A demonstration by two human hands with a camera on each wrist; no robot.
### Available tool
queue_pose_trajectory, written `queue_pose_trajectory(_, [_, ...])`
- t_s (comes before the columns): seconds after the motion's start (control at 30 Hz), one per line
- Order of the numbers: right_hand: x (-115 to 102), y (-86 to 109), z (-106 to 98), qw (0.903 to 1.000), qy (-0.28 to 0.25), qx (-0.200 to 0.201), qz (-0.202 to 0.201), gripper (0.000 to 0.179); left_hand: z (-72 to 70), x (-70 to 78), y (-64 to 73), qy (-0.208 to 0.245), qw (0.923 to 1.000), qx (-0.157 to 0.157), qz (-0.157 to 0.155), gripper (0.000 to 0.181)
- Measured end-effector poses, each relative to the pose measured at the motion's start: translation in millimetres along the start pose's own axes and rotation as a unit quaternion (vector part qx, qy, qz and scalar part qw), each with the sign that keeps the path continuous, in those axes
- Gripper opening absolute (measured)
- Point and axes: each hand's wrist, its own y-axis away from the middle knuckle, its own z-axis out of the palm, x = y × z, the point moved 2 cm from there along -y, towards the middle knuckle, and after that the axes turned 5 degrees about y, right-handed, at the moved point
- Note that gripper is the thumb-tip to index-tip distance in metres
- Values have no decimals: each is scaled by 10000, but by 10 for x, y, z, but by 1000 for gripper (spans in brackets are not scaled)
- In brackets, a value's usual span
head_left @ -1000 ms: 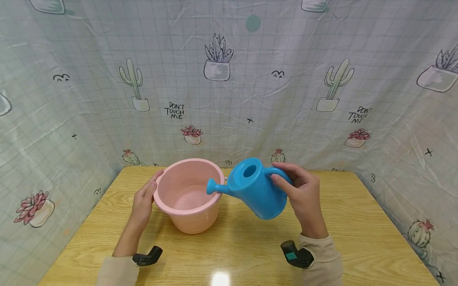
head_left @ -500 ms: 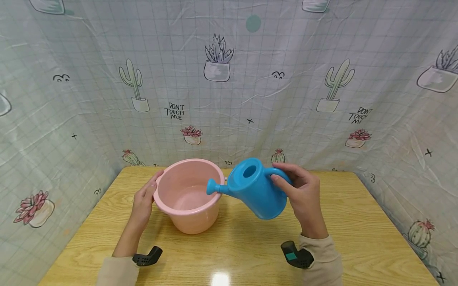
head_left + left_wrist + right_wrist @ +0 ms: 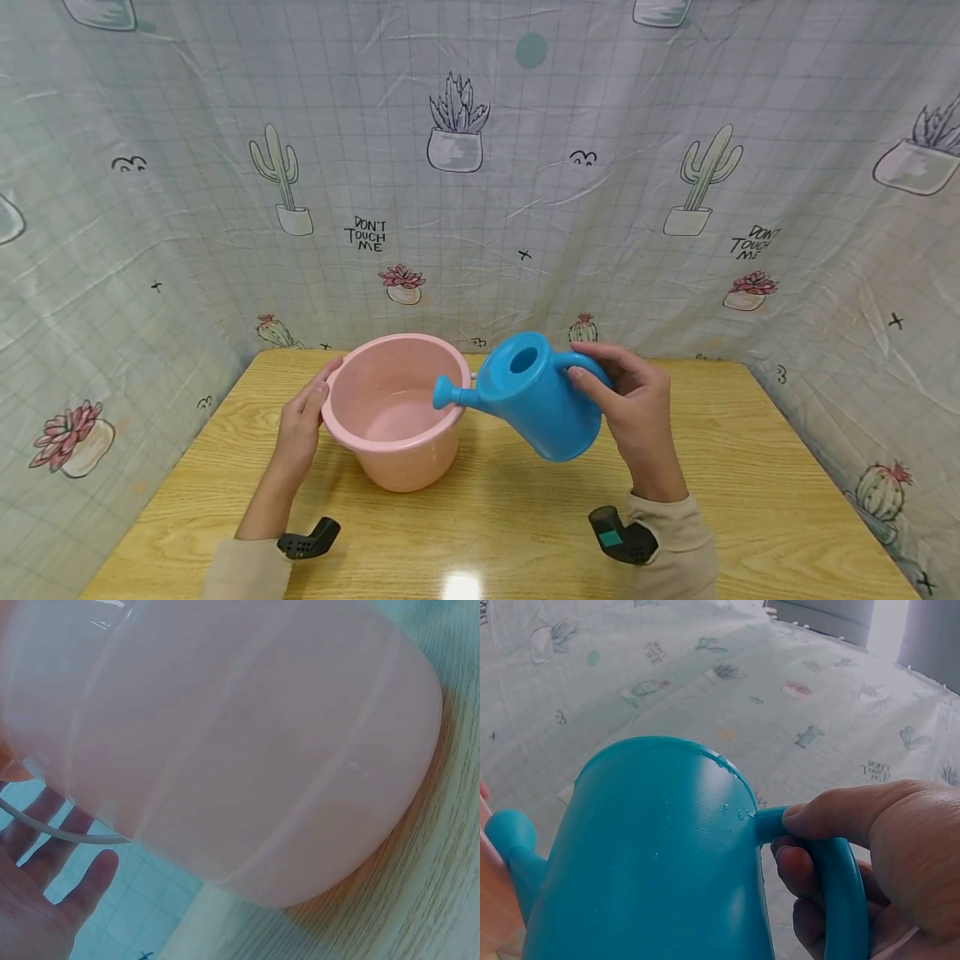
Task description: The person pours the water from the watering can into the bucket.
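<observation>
A pink plastic bucket (image 3: 405, 467) stands upright on the wooden table, left of the middle. My left hand (image 3: 300, 421) rests against its left rim, and the left wrist view shows several relaxed fingers (image 3: 90, 889) beside the bucket wall and its thin wire handle (image 3: 67, 836). My right hand (image 3: 630, 396) grips the handle (image 3: 847, 892) of a blue watering can (image 3: 551, 417). The can is raised and tilted left, its flared spout overlapping the bucket's right side in the head view. Water drops cling near the can's top rim in the right wrist view.
The yellow wood-grain table (image 3: 525, 525) spreads in front of and on both sides of the things. A cactus-printed cloth (image 3: 480, 208) hangs behind and at both sides. Black wrist cameras (image 3: 309, 540) sit at both beige cuffs.
</observation>
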Motion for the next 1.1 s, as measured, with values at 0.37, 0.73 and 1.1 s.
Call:
queue_pose_trajectory(0.37, [9,5,-1,10000,-5,0,-15,32,3,6,4,28,10000,10,-63,48])
queue_pose_trajectory(0.73, [26,9,-5,10000,33,-9,-11,32,6,9,14,32,10000,5,-45,48])
queue_pose_trajectory(1.1, [25,9,-8,10000,51,-11,21,32,3,7,14,62,9999,-4,-87,47])
